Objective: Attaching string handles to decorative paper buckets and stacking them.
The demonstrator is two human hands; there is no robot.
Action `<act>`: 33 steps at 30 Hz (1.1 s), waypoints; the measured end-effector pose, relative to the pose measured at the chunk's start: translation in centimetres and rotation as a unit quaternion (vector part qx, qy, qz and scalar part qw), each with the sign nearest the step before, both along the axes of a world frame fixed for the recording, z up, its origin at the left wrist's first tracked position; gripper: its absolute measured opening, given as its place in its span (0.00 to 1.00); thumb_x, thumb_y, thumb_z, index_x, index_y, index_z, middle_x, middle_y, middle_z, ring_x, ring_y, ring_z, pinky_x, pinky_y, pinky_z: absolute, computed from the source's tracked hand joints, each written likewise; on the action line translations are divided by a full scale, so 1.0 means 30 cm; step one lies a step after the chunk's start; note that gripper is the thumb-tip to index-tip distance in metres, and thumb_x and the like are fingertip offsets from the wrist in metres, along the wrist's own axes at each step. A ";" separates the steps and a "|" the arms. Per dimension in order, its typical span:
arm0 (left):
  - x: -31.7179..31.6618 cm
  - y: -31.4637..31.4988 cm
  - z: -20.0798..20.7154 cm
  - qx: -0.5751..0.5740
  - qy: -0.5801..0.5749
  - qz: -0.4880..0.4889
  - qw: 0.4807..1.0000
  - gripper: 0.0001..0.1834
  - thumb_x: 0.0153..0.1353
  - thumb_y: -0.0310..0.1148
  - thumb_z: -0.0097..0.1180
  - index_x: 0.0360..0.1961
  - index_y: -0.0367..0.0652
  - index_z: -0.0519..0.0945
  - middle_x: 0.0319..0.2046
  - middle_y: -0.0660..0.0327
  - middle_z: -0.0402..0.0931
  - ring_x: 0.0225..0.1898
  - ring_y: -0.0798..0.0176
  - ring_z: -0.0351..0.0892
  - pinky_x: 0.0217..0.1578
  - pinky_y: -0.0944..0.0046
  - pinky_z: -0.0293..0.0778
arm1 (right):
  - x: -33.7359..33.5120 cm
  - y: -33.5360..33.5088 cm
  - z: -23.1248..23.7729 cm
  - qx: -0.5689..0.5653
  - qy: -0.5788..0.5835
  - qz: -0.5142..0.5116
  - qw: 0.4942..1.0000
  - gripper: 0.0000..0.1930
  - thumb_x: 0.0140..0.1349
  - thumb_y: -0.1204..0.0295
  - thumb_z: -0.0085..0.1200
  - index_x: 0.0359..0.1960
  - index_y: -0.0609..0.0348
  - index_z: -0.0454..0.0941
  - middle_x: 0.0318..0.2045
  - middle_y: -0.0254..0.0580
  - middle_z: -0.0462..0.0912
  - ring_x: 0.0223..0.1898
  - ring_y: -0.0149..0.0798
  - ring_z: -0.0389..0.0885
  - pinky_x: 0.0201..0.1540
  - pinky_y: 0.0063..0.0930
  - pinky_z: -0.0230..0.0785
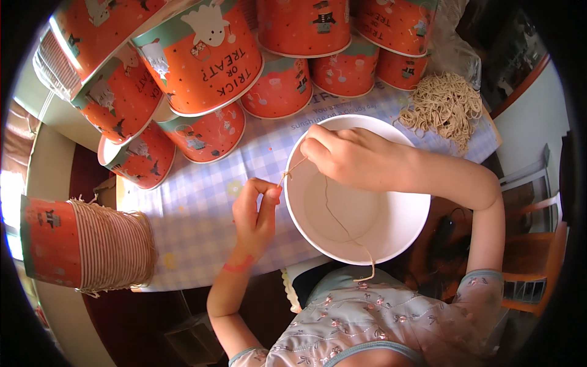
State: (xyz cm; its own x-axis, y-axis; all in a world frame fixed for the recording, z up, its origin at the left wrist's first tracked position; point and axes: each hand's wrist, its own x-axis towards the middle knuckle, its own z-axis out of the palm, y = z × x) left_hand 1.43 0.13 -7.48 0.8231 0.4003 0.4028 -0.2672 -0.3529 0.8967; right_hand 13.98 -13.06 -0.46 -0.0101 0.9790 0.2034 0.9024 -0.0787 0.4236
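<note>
A paper bucket (397,223), white inside, sits at the table's near edge with its mouth facing up toward me. Thin beige string (372,264) is knotted at its left rim, and a loose length trails across the bucket's mouth and over the near rim. My left hand (254,214) is just left of that rim, thumb and fingertips pinching the string below the knot. Above the far left part of the mouth, my right hand (348,156) is closed on the string, which runs taut between both hands. Its fingertips are partly hidden.
Orange printed buckets (202,61) stand stacked along the far side and far left. A heap of beige strings (443,107) lies at the far right beside clear plastic. Nested buckets (113,244) with strings lie sideways at the left. A checked cloth (208,220) covers the table.
</note>
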 end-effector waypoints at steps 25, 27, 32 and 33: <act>-0.101 -0.051 0.117 0.496 -0.011 -0.031 0.868 0.13 0.32 0.23 0.54 0.24 0.44 0.68 0.36 0.64 0.67 0.42 0.56 0.61 0.43 0.54 0.56 | 0.141 -0.260 0.155 -0.310 0.709 0.062 0.630 0.09 0.46 0.68 0.51 0.21 0.62 0.71 0.19 0.31 0.71 0.24 0.23 0.66 0.27 0.17 0.58; -0.093 -0.043 0.113 0.490 -0.014 -0.030 0.871 0.13 0.33 0.22 0.54 0.23 0.44 0.68 0.33 0.64 0.67 0.41 0.57 0.62 0.43 0.54 0.56 | 0.149 -0.344 0.177 -0.215 0.720 0.112 0.650 0.08 0.47 0.70 0.50 0.21 0.64 0.71 0.19 0.33 0.71 0.23 0.24 0.66 0.27 0.17 0.59; -0.118 -0.006 0.126 0.476 -0.009 -0.030 0.879 0.10 0.34 0.22 0.53 0.21 0.43 0.68 0.26 0.64 0.67 0.37 0.60 0.65 0.43 0.55 0.57 | 0.140 -0.462 0.184 0.008 0.830 0.092 0.550 0.08 0.48 0.71 0.49 0.20 0.63 0.66 0.14 0.33 0.68 0.17 0.24 0.66 0.28 0.19 0.61; -0.127 -0.001 0.125 0.475 -0.007 -0.029 0.880 0.10 0.34 0.22 0.53 0.21 0.42 0.69 0.26 0.64 0.66 0.36 0.60 0.66 0.43 0.55 0.57 | 0.135 -0.468 0.174 0.048 0.822 0.101 0.559 0.09 0.49 0.69 0.48 0.21 0.63 0.65 0.13 0.32 0.66 0.14 0.23 0.64 0.26 0.18 0.61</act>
State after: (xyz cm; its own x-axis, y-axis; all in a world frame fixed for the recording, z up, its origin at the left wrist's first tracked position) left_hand -2.38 0.10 -3.74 0.8232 -0.1645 0.5434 -0.3180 -0.9265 0.2012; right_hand 18.02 -27.11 4.77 0.1594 0.9753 0.1532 0.0613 0.1451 -0.9875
